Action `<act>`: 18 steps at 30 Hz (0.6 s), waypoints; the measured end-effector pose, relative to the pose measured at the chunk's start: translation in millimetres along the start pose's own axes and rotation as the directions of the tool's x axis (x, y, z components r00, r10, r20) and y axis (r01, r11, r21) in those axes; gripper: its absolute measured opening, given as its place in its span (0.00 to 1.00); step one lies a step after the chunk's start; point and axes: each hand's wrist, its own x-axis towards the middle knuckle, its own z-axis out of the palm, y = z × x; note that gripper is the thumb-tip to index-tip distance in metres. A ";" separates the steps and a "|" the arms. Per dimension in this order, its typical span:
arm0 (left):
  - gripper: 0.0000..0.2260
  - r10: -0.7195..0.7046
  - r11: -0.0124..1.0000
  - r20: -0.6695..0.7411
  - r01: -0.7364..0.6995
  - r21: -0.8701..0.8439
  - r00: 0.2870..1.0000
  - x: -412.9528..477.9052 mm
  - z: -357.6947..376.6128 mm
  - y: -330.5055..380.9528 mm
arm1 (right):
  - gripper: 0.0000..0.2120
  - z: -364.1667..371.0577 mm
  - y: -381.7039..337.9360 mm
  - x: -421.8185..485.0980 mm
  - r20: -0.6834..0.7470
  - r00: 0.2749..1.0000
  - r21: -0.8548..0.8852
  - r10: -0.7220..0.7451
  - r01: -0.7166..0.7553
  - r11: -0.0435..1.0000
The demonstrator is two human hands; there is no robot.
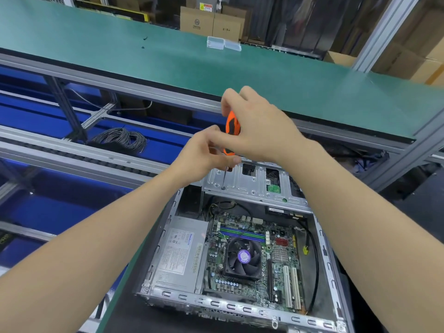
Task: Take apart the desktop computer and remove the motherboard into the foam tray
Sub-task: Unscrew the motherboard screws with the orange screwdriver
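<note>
Workbench (168, 58); screwdriver (232, 124) half-hidden by right hand (262, 127)

In the right hand (259, 126), the screwdriver (232, 123) has a glossy orange-and-black plastic grip and a thin metal shaft. Below both hands, the drive cage (252, 186) is dull stamped metal; beyond, the tabletop (120, 49) looks matt green.

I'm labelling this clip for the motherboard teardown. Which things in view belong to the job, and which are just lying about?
Job: screwdriver, gripped by right hand and left hand, tip on the drive cage; computer case; motherboard.
Lying about: clear plastic boxes on the green shelf; cable coil; cardboard boxes.
</note>
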 end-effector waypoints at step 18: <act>0.17 -0.006 0.991 0.197 0.031 -0.127 0.980 -5.6 3.1 -8.7 | 0.23 11.7 8.0 -10.6 -0.055 0.964 0.557 0.260 -0.187 0.809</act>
